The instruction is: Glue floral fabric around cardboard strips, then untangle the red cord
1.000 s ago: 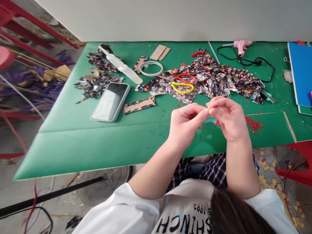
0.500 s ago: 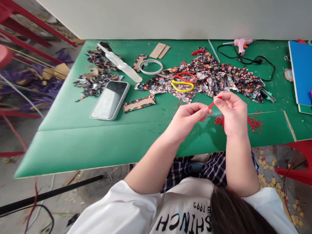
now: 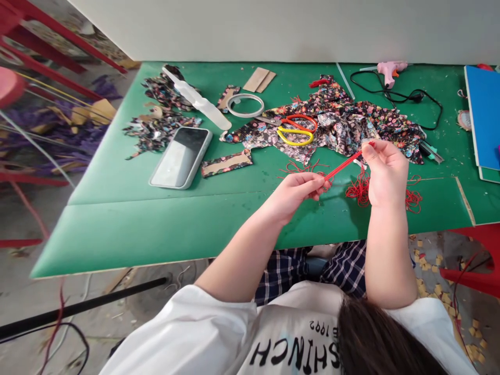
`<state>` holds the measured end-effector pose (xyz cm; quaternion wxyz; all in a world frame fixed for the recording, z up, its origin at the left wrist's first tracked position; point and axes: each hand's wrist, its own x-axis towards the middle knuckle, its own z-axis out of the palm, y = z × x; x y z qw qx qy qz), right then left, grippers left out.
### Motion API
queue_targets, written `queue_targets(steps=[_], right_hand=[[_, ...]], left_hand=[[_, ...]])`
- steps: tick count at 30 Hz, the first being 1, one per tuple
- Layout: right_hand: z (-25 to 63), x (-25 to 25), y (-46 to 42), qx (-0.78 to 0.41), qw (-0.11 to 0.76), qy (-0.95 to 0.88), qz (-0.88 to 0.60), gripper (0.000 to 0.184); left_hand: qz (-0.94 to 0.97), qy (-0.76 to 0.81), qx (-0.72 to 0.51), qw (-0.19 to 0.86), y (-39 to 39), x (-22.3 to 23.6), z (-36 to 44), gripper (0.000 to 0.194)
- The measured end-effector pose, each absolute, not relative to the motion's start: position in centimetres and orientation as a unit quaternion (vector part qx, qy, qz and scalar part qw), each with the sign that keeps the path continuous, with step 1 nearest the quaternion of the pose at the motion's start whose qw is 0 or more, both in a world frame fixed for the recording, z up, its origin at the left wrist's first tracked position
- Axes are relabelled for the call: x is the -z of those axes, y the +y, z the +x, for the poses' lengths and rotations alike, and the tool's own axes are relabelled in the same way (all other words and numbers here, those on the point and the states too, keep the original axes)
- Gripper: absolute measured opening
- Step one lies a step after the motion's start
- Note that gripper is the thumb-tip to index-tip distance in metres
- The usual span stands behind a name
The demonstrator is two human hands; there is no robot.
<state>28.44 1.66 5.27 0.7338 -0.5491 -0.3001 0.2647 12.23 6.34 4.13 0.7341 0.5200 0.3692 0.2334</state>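
Note:
Between my two hands a small bundle of red strings [image 3: 344, 164] is stretched taut on a slant. My left hand [image 3: 299, 192] pinches its lower end with thumb and fingers. Higher up, my right hand [image 3: 386, 169] is closed on the other end. Loose tangles of red thread [image 3: 358, 188] lie on the green table [image 3: 219, 224] under and beside my right hand. More thin red strands [image 3: 300, 166] spread out just beyond my left hand. Scissors [image 3: 297, 130] with one red and one yellow handle rest on a crumpled floral cloth [image 3: 339, 117] past my hands.
To the left lie a phone [image 3: 182, 159], floral scraps [image 3: 160, 133], a white plastic strip [image 3: 201, 101], a tape roll [image 3: 245, 105] and a cloth-covered card piece [image 3: 227, 163]. A pink glue gun [image 3: 388, 73] with a black cord and a blue board [image 3: 484, 120] are at the right.
My hands have moved apart, the right one going right and the left one slightly left and down. A longer length of the red strings now shows between them.

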Motion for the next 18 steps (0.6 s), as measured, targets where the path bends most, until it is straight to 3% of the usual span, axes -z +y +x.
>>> queue_targets(steps=[13, 18], right_hand=[[28.4, -5.6, 1.7, -0.258, 0.735, -0.359, -0.514, 0.021], [28.5, -5.7, 1.5, -0.244, 0.725, -0.377, -0.522, 0.022]], left_hand=[[0.665, 0.393, -0.212, 0.599, 6.6, -2.8, 8.9, 0.034], [0.746, 0.438, -0.193, 0.462, 7.0, -2.4, 7.5, 0.032]])
